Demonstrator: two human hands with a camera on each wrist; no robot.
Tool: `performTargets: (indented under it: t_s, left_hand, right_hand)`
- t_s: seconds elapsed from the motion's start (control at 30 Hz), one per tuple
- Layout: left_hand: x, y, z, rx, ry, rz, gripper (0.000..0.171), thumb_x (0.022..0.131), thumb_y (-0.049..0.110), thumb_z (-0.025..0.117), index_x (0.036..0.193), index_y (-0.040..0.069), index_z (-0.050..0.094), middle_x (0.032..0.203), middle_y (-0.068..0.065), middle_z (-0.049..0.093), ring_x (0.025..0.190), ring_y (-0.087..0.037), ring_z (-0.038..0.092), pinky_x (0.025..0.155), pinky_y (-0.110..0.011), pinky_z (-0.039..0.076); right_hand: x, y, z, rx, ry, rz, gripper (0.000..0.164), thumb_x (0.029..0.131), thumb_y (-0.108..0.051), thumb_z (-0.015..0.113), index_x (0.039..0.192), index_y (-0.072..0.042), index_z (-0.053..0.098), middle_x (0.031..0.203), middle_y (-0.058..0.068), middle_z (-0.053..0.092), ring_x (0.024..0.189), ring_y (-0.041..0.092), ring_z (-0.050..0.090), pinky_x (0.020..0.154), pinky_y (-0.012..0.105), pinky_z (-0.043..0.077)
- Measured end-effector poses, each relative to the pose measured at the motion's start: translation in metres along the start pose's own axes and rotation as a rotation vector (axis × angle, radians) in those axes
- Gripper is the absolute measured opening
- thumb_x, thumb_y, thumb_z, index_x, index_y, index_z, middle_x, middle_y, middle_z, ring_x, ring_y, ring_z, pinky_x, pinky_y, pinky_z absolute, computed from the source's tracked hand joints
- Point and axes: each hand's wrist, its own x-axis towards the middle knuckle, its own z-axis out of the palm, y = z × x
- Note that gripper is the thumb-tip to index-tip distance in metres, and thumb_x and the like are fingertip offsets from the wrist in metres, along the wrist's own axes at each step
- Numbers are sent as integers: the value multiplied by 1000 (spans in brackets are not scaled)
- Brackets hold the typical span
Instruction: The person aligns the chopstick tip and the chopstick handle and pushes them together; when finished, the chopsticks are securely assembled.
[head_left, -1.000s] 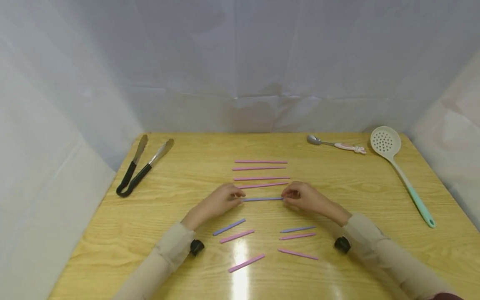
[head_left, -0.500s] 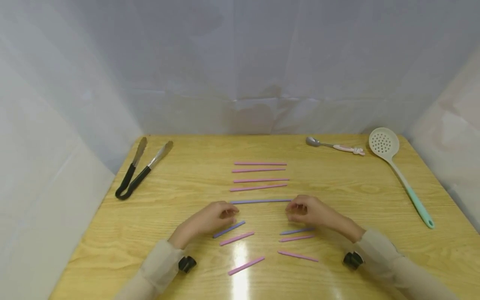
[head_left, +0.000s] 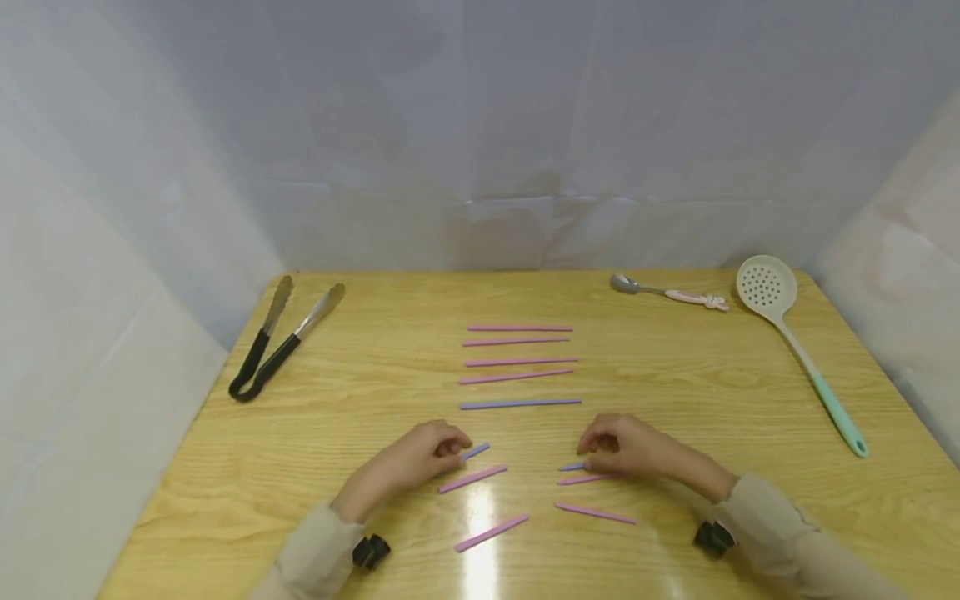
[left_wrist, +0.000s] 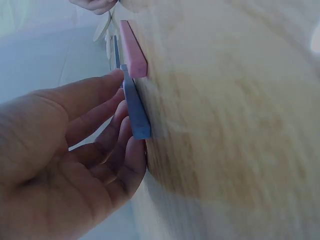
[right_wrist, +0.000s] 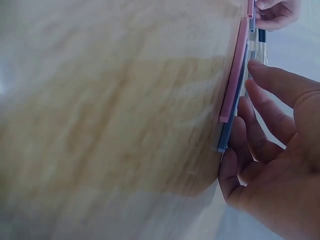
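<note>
My left hand is low over a short, thick blue chopstick piece, whose tip shows past the fingers in the head view. In the left wrist view its thumb and fingers are loosely bent along the piece's far side. My right hand is over a thinner blue chopstick piece, fingertips close along its far side. Next to that piece lies a pink chopstick piece, partly covered by the hand in the head view. Another pink piece lies in front of the left hand. Beyond both hands lies a long blue chopstick.
Several long pink chopsticks lie in rows behind the blue one. Nearer the front are a left pink piece and a right one. Black-handled tongs, a spoon and a skimmer lie farther out.
Both hands have let go of the long blue chopstick, which stays flat on the table. They have moved back toward the person, over the short blue pieces.
</note>
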Motion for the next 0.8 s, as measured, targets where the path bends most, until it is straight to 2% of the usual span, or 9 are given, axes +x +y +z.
performTargets:
  t_s: [0.3, 0.57, 0.8]
  left_hand:
    - [-1, 3, 0, 8, -6, 5, 17, 89, 3, 63, 104, -4, 65, 88, -4, 61, 81, -11, 55, 72, -23, 50]
    - [0, 2, 1, 16, 3, 15, 14, 89, 1, 62, 102, -3, 66, 85, -3, 61, 79, -9, 54, 70, -21, 49]
    - [2, 3, 2, 35, 30, 23, 17, 90, 1, 59, 105, -4, 66, 88, -4, 61, 81, -10, 55, 71, -21, 49]
  right_hand:
    - [-1, -5, 1, -13, -22, -6, 5, 86, -11, 69, 90, -8, 69, 84, -8, 60, 76, 1, 48, 66, 20, 47]
    - [0, -4, 1, -64, -17, -19, 3, 87, -13, 68, 87, -10, 70, 84, -8, 62, 76, 1, 46, 66, 20, 46]
    - [0, -4, 1, 1, 10, 4, 4, 88, -12, 67, 88, -9, 70, 86, -5, 62, 74, 0, 49, 63, 20, 47]
